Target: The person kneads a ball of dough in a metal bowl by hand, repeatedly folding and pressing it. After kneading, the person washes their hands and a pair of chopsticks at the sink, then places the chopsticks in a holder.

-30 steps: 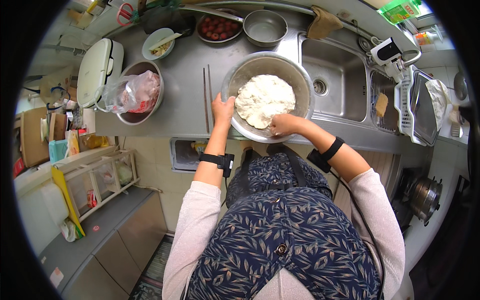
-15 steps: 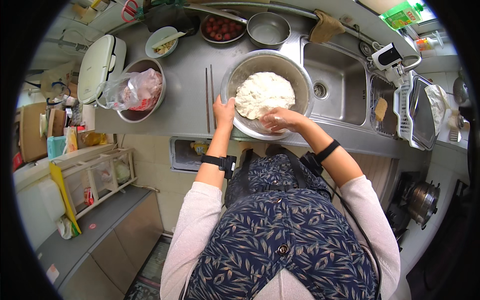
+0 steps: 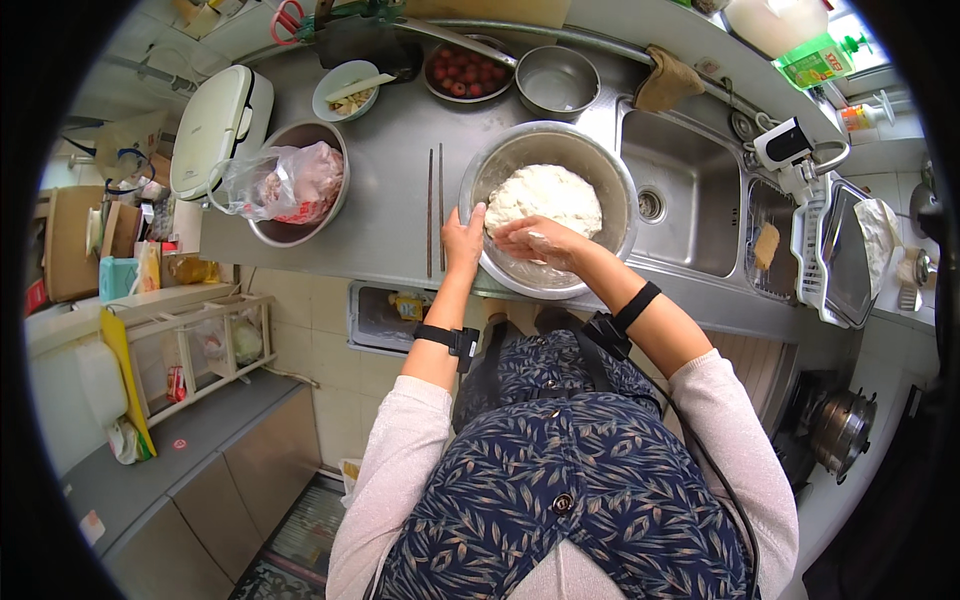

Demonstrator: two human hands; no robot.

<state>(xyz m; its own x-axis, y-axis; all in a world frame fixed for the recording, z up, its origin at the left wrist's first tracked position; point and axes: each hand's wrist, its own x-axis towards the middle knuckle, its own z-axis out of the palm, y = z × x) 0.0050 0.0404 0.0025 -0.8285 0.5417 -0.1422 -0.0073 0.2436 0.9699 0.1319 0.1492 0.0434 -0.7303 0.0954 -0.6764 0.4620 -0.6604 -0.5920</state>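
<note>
A large metal bowl (image 3: 622, 195) stands near the counter's front edge and holds a rough, pale lump of dough (image 3: 550, 194). My left hand (image 3: 463, 241) grips the bowl's left rim, thumb at the edge and fingers down the outside. Inside the bowl, my right hand (image 3: 543, 242) lies at the near left side of the dough, fingers stretched out and touching or just over it. Nothing is grasped in that hand. A pair of chopsticks (image 3: 430, 215) lies on the counter left of the bowl.
Further left sits a metal bowl (image 3: 342, 203) with a plastic bag of meat (image 3: 306, 185). Behind are a small bowl (image 3: 345, 103) with a light-handled utensil, a pan of red fruit (image 3: 466, 73) and an empty metal pan (image 3: 560, 83). A sink (image 3: 690, 205) adjoins on the right.
My right hand has shifted left along the dough's near side, its fingers straighter. My left hand stays on the rim. The whole view has shifted slightly.
</note>
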